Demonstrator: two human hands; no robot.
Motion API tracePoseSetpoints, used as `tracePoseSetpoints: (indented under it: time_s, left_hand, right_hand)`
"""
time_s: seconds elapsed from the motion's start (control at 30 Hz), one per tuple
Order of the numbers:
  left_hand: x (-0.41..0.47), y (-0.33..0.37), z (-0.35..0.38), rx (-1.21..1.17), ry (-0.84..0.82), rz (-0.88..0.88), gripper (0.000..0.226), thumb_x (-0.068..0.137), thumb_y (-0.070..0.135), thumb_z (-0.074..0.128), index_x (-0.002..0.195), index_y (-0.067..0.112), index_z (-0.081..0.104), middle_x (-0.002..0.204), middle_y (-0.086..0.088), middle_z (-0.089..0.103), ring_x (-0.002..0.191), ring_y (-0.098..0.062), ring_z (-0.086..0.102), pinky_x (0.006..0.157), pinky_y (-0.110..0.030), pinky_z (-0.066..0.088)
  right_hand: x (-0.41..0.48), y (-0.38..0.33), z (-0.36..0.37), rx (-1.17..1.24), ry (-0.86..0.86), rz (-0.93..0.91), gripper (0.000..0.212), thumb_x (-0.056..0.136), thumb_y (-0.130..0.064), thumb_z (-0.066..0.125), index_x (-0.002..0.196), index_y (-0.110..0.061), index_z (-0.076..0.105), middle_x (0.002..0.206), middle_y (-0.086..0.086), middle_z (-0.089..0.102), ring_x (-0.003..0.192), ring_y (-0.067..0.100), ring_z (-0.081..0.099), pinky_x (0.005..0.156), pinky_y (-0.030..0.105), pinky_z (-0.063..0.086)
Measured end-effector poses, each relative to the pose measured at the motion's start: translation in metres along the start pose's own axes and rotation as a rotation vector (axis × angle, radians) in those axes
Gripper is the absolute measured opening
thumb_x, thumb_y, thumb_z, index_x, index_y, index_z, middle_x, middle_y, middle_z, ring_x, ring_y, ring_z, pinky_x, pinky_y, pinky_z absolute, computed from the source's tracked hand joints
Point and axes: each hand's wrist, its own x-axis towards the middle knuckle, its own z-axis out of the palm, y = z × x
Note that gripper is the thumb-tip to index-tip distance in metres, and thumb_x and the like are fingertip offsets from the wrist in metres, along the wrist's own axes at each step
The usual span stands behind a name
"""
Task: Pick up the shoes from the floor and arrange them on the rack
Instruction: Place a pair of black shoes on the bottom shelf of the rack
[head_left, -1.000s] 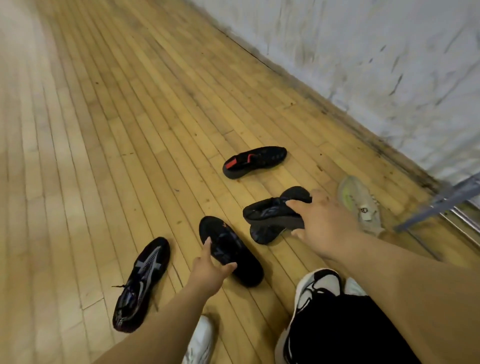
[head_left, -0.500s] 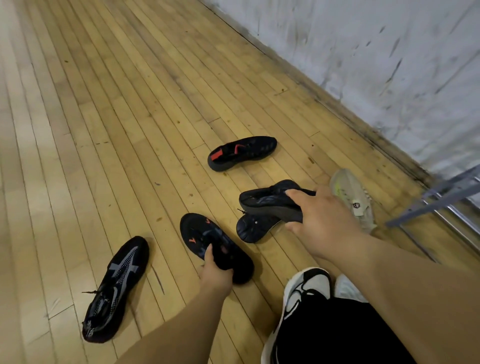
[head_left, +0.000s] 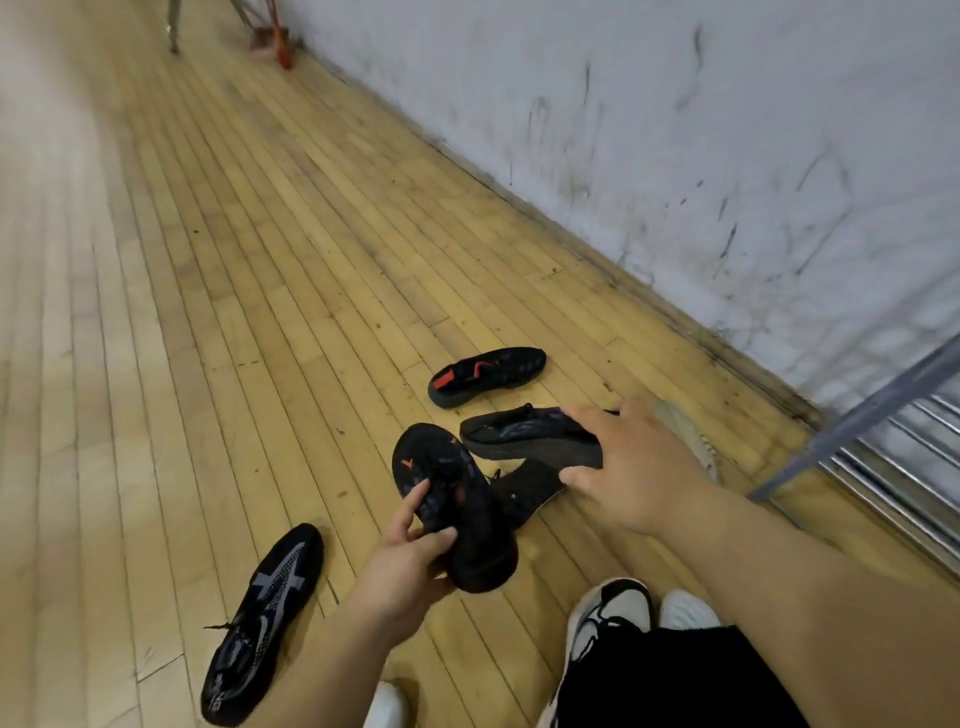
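Note:
My left hand (head_left: 410, 545) grips a black shoe with an orange mark (head_left: 452, 499), lifted off the wooden floor. My right hand (head_left: 639, 467) holds a dark patterned shoe (head_left: 524, 434) by its heel end, raised above another dark shoe (head_left: 524, 491) lying on the floor. A black shoe with a red lining (head_left: 485, 374) lies farther away. A black shoe with grey stripes (head_left: 260, 623) lies at the lower left. A pale beige shoe (head_left: 696, 441) is mostly hidden behind my right hand. The metal rack (head_left: 883, 447) shows at the right edge.
A scuffed white wall (head_left: 675, 156) runs along the right of the floor. My own feet in white and black sneakers (head_left: 608, 618) are at the bottom. A red object (head_left: 280, 41) and a metal leg stand far off at the top. Open floor stretches left.
My left hand closed on the black shoe with the orange mark and lifted it. My right hand raised the dark patterned shoe higher. The view tilted up along the wall.

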Motion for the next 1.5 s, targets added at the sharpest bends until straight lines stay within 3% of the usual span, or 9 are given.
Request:
tracePoseSetpoints:
  time_s: [0.3, 0.5, 0.67, 0.77, 0.9, 1.07, 1.3, 1.4, 1.5]
  left_hand:
    - [-0.09, 0.134, 0.195, 0.27, -0.395, 0.413, 0.069, 0.097, -0.006, 0.061, 0.143, 0.043, 0.051, 0.13, -0.007, 0.064, 0.115, -0.032, 0.066, 0.074, -0.044, 0.058]
    - [-0.153, 0.106, 0.389, 0.521, -0.797, 0.464, 0.064, 0.096, -0.005, 0.065, 0.141, 0.039, 0.053, 0.12, -0.006, 0.069, 0.109, -0.03, 0.071, 0.079, -0.048, 0.064]
    - [-0.17, 0.022, 0.496, 0.714, -0.971, 0.359, 0.067, 0.097, -0.004, 0.064, 0.145, 0.041, 0.05, 0.121, -0.003, 0.071, 0.112, -0.029, 0.07, 0.086, -0.053, 0.062]
    - [-0.154, -0.024, 0.519, 0.758, -0.991, 0.28, 0.069, 0.098, -0.005, 0.062, 0.146, 0.043, 0.05, 0.132, 0.001, 0.067, 0.114, -0.025, 0.069, 0.083, -0.046, 0.064]
    - [-0.132, -0.034, 0.541, 0.767, -0.929, 0.296, 0.068, 0.101, -0.002, 0.058, 0.146, 0.048, 0.049, 0.132, -0.002, 0.067, 0.114, -0.028, 0.069, 0.085, -0.049, 0.063]
    - [-0.134, -0.029, 0.583, 0.771, -1.02, 0.415, 0.066, 0.104, -0.001, 0.053, 0.14, 0.053, 0.047, 0.122, 0.005, 0.075, 0.111, -0.016, 0.072, 0.092, -0.042, 0.06]
    - [-0.126, -0.055, 0.602, 0.663, -0.888, 0.344, 0.063, 0.081, 0.035, 0.078, 0.132, 0.059, 0.052, 0.144, -0.006, 0.06, 0.127, -0.026, 0.062, 0.112, -0.052, 0.047]
    - [-0.132, -0.056, 0.599, 0.602, -0.932, 0.287, 0.039, 0.088, 0.028, 0.077, 0.111, 0.055, 0.059, 0.13, -0.007, 0.065, 0.119, -0.027, 0.066, 0.109, -0.052, 0.049]
    - [-0.127, -0.055, 0.591, 0.56, -0.959, 0.24, 0.041, 0.099, 0.019, 0.068, 0.129, 0.043, 0.056, 0.123, -0.002, 0.066, 0.11, -0.024, 0.069, 0.103, -0.052, 0.054]
  right_hand:
    - [-0.152, 0.057, -0.173, 0.407, 0.442, 0.085, 0.082, 0.067, -0.058, 0.087, 0.141, -0.047, 0.054, 0.124, -0.022, 0.057, 0.107, 0.003, 0.055, 0.077, 0.009, 0.036]
    - [-0.307, 0.185, -0.194, 0.586, 0.658, 0.309, 0.113, 0.04, -0.084, 0.083, 0.143, -0.065, 0.041, 0.133, -0.026, 0.061, 0.108, 0.005, 0.066, 0.101, 0.039, 0.054]
    - [-0.383, 0.264, -0.153, 0.662, 0.802, 0.44, 0.078, 0.079, -0.043, 0.084, 0.142, -0.059, 0.042, 0.126, -0.043, 0.047, 0.102, -0.028, 0.052, 0.081, 0.003, 0.043]
    - [-0.394, 0.298, -0.133, 0.685, 0.824, 0.537, 0.081, 0.08, -0.039, 0.083, 0.146, -0.057, 0.04, 0.127, -0.038, 0.048, 0.106, -0.016, 0.054, 0.082, 0.014, 0.045]
    - [-0.384, 0.327, -0.136, 0.595, 0.892, 0.572, 0.083, 0.083, -0.036, 0.082, 0.151, -0.053, 0.036, 0.126, -0.031, 0.053, 0.105, -0.008, 0.059, 0.076, 0.007, 0.043]
    - [-0.365, 0.364, -0.14, 0.539, 1.095, 0.675, 0.085, 0.083, -0.047, 0.08, 0.155, -0.045, 0.033, 0.139, -0.014, 0.054, 0.114, 0.005, 0.058, 0.091, 0.022, 0.049]
    - [-0.349, 0.383, -0.139, 0.626, 1.074, 0.709, 0.081, 0.08, -0.05, 0.078, 0.15, -0.049, 0.038, 0.137, -0.006, 0.053, 0.119, 0.018, 0.057, 0.103, 0.043, 0.05]
    - [-0.353, 0.381, -0.141, 0.774, 1.117, 0.678, 0.071, 0.085, -0.042, 0.077, 0.145, -0.053, 0.04, 0.128, -0.018, 0.056, 0.113, 0.008, 0.059, 0.097, 0.033, 0.048]
    - [-0.356, 0.387, -0.139, 1.057, 1.154, 0.614, 0.069, 0.083, -0.044, 0.077, 0.143, -0.055, 0.045, 0.133, -0.015, 0.061, 0.118, 0.015, 0.064, 0.099, 0.042, 0.054]
